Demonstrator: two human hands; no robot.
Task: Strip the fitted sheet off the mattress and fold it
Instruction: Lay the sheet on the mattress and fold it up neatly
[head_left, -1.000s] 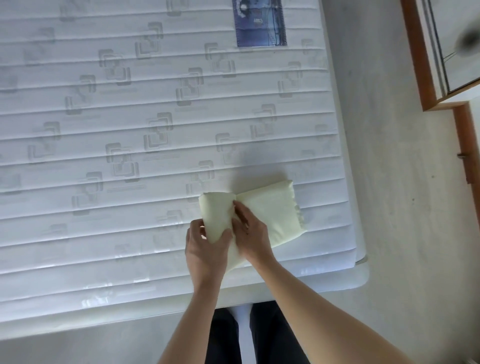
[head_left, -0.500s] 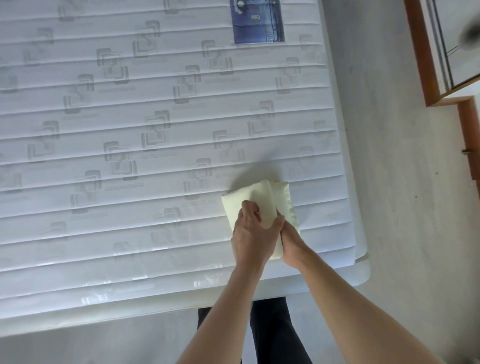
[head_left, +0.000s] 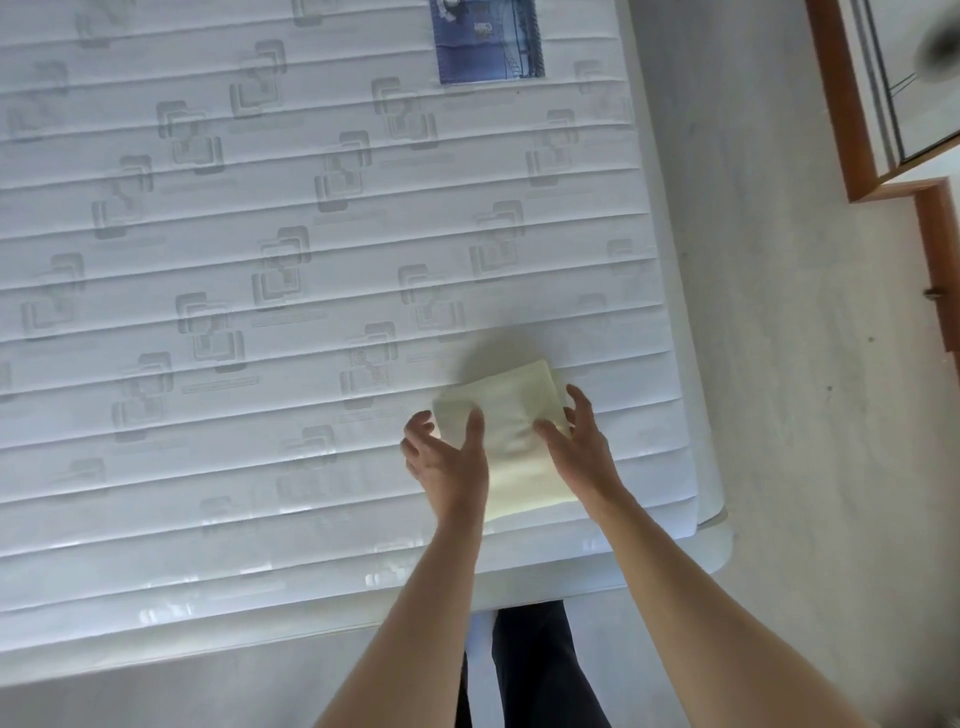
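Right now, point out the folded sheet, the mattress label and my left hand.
sheet (head_left: 511, 415): head view, on its bare top face between the hands.
label (head_left: 485, 41): head view, middle of the blue patch.
left hand (head_left: 449, 460): head view, back of the hand.

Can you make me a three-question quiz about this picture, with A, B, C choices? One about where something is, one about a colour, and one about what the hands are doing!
1. Where does the folded sheet lie on the mattress?
A. Near the corner closest to the person
B. In the very middle
C. On the floor

2. What colour is the label at the top of the mattress?
A. Red
B. Blue
C. Green

3. What are the left hand and right hand doing?
A. Holding the sheet up in the air
B. Resting at the sheet's two sides, fingers spread
C. Both tucked away out of sight

Answers: 1 A, the sheet sits by the near right corner. 2 B, the patch is blue. 3 B, each hand flanks the sheet, thumbs resting on it.
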